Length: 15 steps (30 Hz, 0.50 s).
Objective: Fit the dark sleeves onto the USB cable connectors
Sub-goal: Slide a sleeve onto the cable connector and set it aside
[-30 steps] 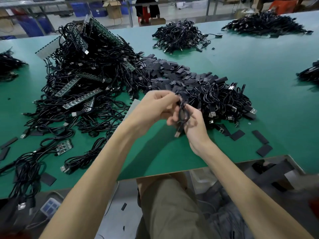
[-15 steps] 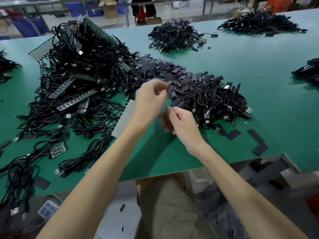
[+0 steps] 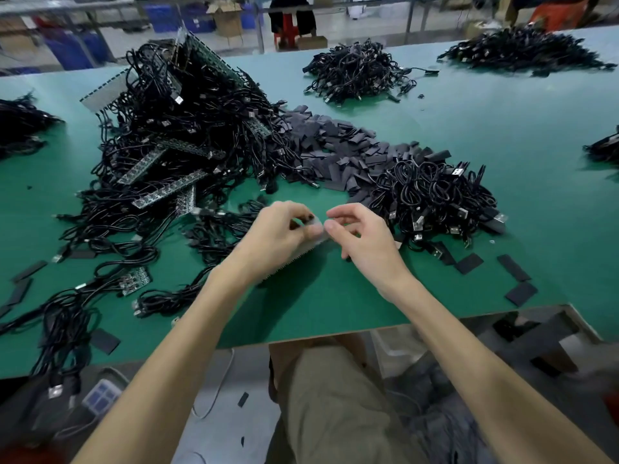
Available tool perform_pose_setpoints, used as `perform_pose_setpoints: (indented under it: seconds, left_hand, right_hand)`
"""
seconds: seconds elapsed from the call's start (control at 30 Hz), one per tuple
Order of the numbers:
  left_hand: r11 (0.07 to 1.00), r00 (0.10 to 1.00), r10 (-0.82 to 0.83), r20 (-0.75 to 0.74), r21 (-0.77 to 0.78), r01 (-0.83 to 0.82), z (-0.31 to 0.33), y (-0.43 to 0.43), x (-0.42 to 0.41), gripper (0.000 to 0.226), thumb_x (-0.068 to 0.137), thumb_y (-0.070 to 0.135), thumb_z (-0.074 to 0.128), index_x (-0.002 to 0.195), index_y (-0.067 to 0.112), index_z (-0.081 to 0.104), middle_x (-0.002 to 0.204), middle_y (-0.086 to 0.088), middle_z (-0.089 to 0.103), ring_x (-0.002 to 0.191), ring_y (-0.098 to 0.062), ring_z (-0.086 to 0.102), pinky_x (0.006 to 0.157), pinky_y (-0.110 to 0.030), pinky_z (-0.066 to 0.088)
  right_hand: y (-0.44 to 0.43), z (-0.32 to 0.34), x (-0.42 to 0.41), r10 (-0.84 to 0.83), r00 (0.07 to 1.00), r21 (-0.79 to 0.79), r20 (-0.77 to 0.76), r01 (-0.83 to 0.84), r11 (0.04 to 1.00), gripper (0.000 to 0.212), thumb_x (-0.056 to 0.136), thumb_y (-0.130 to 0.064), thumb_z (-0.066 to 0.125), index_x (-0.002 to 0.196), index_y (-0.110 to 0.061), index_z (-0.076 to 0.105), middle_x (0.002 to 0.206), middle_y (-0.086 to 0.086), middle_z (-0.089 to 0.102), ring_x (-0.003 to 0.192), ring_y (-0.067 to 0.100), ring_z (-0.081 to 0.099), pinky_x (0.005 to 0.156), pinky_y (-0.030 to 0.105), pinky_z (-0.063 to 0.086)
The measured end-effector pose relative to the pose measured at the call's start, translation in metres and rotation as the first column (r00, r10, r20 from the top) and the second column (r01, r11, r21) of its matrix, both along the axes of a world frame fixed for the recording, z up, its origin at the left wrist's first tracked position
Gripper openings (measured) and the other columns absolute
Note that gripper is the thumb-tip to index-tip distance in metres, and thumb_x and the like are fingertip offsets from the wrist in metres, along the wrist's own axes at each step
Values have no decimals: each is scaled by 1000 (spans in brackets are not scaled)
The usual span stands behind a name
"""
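Note:
My left hand (image 3: pixel 279 234) grips the near end of a pale strip of small circuit boards (image 3: pixel 306 247), held just above the green table (image 3: pixel 335 306). My right hand (image 3: pixel 363 241) is beside it with loosely curled fingers, its thumb tip at the strip's end and nothing in its grasp. A heap of dark flat sleeves (image 3: pixel 335 145) lies behind the hands. To the right is a pile of coiled USB cables (image 3: pixel 432 195) with metal plugs showing. A big tangle of cables and board strips (image 3: pixel 174 145) fills the left.
Loose sleeves (image 3: pixel 514 267) lie near the table's front right edge, and more (image 3: pixel 23 289) at the left. Further cable piles (image 3: pixel 358 73) sit at the back and along both sides. The front edge of the table runs just above my lap.
A second ago both hands held a cable above the table. It is gone from them now, both hands have dropped lower, and the left has picked up the pale board strip.

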<state>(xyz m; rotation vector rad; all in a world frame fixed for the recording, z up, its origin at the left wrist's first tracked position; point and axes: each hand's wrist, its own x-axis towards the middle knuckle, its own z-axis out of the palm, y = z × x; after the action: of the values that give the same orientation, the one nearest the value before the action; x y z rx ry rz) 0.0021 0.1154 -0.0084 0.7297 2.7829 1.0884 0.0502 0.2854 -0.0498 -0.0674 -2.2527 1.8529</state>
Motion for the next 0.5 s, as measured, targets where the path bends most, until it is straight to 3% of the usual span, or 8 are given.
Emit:
perform_pose_setpoints:
  seconds: [0.07, 0.13, 0.23, 0.33, 0.4, 0.5]
  left_hand:
    - [990, 995, -101, -17, -101, 99, 0, 4, 5, 20, 98, 31, 68, 96, 12, 73, 90, 4, 65, 77, -5, 57, 65, -12, 39]
    - [991, 994, -111, 13, -74, 112, -1, 4, 6, 21, 99, 31, 66, 99, 11, 73, 85, 6, 64, 73, -2, 55, 63, -18, 39]
    - [978, 992, -51, 116, 207, 27, -5, 0, 5, 16, 96, 26, 71, 96, 11, 77, 84, -5, 73, 72, -9, 60, 66, -26, 45]
    - [805, 949, 76, 305, 544, -239, -7, 0, 5, 10, 93, 25, 74, 94, 15, 77, 84, 3, 72, 73, -5, 60, 63, -16, 46]
    - [693, 936, 87, 341, 654, -303, -8, 6, 7, 11, 93, 21, 74, 97, 11, 76, 90, 0, 71, 78, -7, 62, 68, -17, 49]
    - [650, 948, 72, 310, 707, -280, -9, 20, 15, 13, 92, 17, 75, 101, 7, 75, 91, -1, 73, 80, -7, 65, 70, -19, 52]
  right_hand:
    - [1, 1, 1, 31, 999, 86, 28, -33, 996, 8, 100, -22, 65, 105, -17, 70, 91, 1, 74, 70, 13, 64, 58, 32, 53]
    - [0, 2, 2, 29, 999, 103, 40, -33, 994, 9, 100, -21, 64, 104, -17, 71, 91, 2, 75, 72, 21, 66, 64, 39, 56]
    - [1, 4, 3, 23, 1000, 69, 19, -24, 997, 12, 103, -24, 60, 106, -16, 70, 89, -3, 74, 63, 10, 63, 61, 32, 54]
    - [-2, 6, 5, 56, 998, 1, 3, -56, 998, 19, 105, -31, 57, 106, -15, 67, 84, -7, 71, 66, 2, 66, 56, 22, 50]
    - [-4, 7, 4, 94, 995, 2, 12, -94, 996, 19, 103, -32, 59, 105, -15, 67, 83, -10, 70, 69, 3, 66, 57, 22, 49]
    - [-5, 6, 3, 135, 991, 62, 8, -135, 989, 19, 102, -28, 63, 99, -9, 69, 76, -11, 68, 64, 2, 58, 58, 25, 49]
